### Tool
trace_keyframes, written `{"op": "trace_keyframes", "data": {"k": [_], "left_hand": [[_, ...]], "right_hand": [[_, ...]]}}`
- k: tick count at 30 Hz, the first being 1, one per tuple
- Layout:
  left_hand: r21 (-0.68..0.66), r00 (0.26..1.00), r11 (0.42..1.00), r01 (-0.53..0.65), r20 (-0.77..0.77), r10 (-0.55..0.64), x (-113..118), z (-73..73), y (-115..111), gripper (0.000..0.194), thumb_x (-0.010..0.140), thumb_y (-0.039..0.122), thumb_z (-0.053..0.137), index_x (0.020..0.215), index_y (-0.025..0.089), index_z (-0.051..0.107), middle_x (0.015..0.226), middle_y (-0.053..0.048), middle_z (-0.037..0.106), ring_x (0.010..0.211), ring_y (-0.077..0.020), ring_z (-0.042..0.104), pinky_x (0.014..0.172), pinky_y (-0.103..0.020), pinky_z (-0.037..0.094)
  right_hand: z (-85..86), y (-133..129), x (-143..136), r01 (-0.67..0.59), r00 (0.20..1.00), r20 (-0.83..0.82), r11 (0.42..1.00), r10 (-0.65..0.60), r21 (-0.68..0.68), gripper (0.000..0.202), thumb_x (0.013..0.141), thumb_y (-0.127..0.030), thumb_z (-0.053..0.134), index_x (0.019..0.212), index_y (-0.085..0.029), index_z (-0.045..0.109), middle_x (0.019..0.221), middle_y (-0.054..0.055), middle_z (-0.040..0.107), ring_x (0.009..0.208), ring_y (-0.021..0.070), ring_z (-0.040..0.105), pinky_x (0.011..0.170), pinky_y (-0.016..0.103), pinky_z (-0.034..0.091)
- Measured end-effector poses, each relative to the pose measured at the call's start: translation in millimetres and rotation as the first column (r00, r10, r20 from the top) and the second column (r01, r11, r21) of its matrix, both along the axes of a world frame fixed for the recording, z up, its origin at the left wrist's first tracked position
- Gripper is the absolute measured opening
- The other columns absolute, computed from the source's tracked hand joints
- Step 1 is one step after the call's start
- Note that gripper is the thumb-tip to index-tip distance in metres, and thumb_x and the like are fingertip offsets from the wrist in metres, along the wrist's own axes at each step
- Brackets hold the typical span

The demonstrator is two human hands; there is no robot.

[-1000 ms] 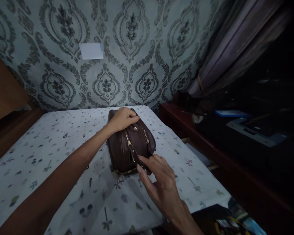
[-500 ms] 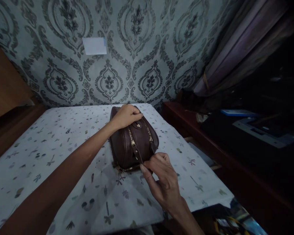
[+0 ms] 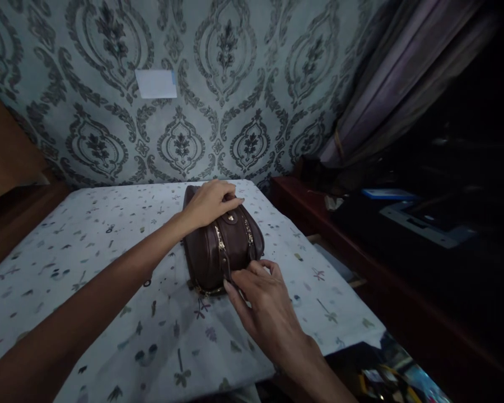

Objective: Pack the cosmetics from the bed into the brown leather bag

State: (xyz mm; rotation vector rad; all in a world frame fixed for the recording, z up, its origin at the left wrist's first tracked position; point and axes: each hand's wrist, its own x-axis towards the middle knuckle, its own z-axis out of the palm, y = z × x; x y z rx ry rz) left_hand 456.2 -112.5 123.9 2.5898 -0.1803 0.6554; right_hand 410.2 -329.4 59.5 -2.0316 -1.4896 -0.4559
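A dark brown leather handbag [image 3: 205,252] with gold zippers sits on the patterned white cloth. My left hand [image 3: 213,202] lies over its top with the fingers curled down, gripping it there; what is under the fingers is hidden. At the near end, my right hand [image 3: 260,291] pinches the leather zipper pull [image 3: 224,263] between thumb and forefinger. A gold slider joins this pull to the left one of two zippers on top. The right zipper [image 3: 248,230] has its own pull hanging near my right knuckles.
The white cloth [image 3: 121,336] covers the table. Behind it rises a damask-patterned wall with a white plate [image 3: 156,84]. Wooden furniture [image 3: 8,151] borders the left. On the right are a dark red ledge [image 3: 294,193], a curtain [image 3: 373,95] and a blue-edged flat object [image 3: 388,194].
My right hand has come closer to the bag's near end, and the zipper pull now hangs steeper. My left hand stays on top. The whole view has shifted slightly.
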Motion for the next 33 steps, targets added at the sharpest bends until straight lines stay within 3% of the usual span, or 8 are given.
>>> {"op": "trace_keyframes", "data": {"k": [4,7,13,17,21,26,30,33], "left_hand": [[0.260,0.994,0.964,0.062,0.071,-0.083,-35,6.4,-18,0.020,0.090,0.033,0.065,0.102,0.018,0.059,0.114,-0.008,0.056,0.108,-0.0261,0.048,0.091,-0.037,0.036],[0.427,0.998,0.902,0.066,-0.033,-0.057,-64,7.6,-31,0.017,0.094,0.027,0.060,0.107,0.018,0.056,0.116,-0.008,0.054,0.104,-0.0260,0.049,0.084,-0.037,0.039],[0.301,0.985,0.952,0.054,-0.173,-0.001,-82,5.1,-40,0.024,0.092,0.030,0.064,0.111,0.020,0.054,0.125,-0.008,0.050,0.109,-0.0256,0.049,0.080,-0.035,0.044],[0.336,0.983,0.942,0.018,-0.176,0.044,-83,8.2,-48,0.010,0.092,0.024,0.061,0.095,0.018,0.054,0.112,-0.008,0.049,0.102,-0.0252,0.048,0.078,-0.035,0.044],[0.436,0.981,0.898,0.058,-0.194,0.031,-83,12.9,-55,0.003,0.093,0.016,0.057,0.091,0.018,0.055,0.099,-0.005,0.053,0.098,-0.0246,0.048,0.075,-0.034,0.041],[0.410,0.975,0.910,0.071,-0.221,0.024,-82,13.4,-54,0.003,0.093,0.016,0.057,0.091,0.018,0.056,0.098,-0.005,0.053,0.096,-0.0239,0.047,0.072,-0.033,0.038],[0.354,0.978,0.928,0.117,-0.206,-0.045,-85,13.4,-49,0.010,0.097,0.017,0.051,0.090,0.018,0.058,0.098,-0.005,0.053,0.096,-0.0232,0.046,0.075,-0.033,0.039],[0.229,0.962,0.956,0.185,-0.239,-0.129,-91,12.9,-40,0.016,0.100,0.023,0.046,0.093,0.019,0.059,0.100,-0.005,0.054,0.095,-0.0214,0.047,0.075,-0.031,0.041]], "right_hand": [[6.8,-3,2,0.051,0.993,0.105,0.996,-0.043,-0.070,0.023,0.095,-0.016,0.056,0.072,-0.019,0.053,0.068,0.001,0.060,0.072,0.0191,0.052,0.090,0.042,0.031],[9.8,-9,4,0.098,0.990,0.107,0.989,-0.087,-0.109,0.025,0.094,-0.015,0.058,0.070,-0.020,0.054,0.067,0.001,0.062,0.073,0.0193,0.055,0.092,0.041,0.033],[9.2,-19,4,0.093,0.996,0.006,0.984,-0.094,-0.151,0.015,0.091,-0.010,0.058,0.080,-0.019,0.056,0.077,0.002,0.064,0.079,0.0206,0.058,0.085,0.039,0.040],[4.5,-20,3,0.082,0.991,-0.090,0.987,-0.095,-0.135,0.017,0.092,-0.012,0.056,0.078,-0.020,0.053,0.078,0.003,0.062,0.080,0.0222,0.057,0.077,0.038,0.043],[-0.8,-22,4,0.039,0.965,-0.259,0.999,-0.045,-0.026,0.008,0.094,-0.015,0.053,0.088,-0.018,0.057,0.088,0.006,0.064,0.087,0.0238,0.059,0.075,0.038,0.047],[-8.9,-25,2,0.027,0.933,-0.358,0.990,0.024,0.136,0.015,0.096,-0.017,0.052,0.108,-0.017,0.060,0.100,0.009,0.065,0.096,0.0229,0.062,0.080,0.037,0.053],[-15.1,-26,3,0.063,0.952,-0.306,0.975,0.006,0.214,0.025,0.096,-0.014,0.052,0.120,-0.017,0.056,0.103,0.008,0.065,0.095,0.0211,0.062,0.080,0.035,0.054],[-13.3,-26,5,0.050,0.982,-0.188,0.965,-0.001,0.259,0.023,0.095,-0.011,0.054,0.117,-0.019,0.055,0.096,0.006,0.065,0.091,0.0209,0.061,0.079,0.035,0.051]]}}
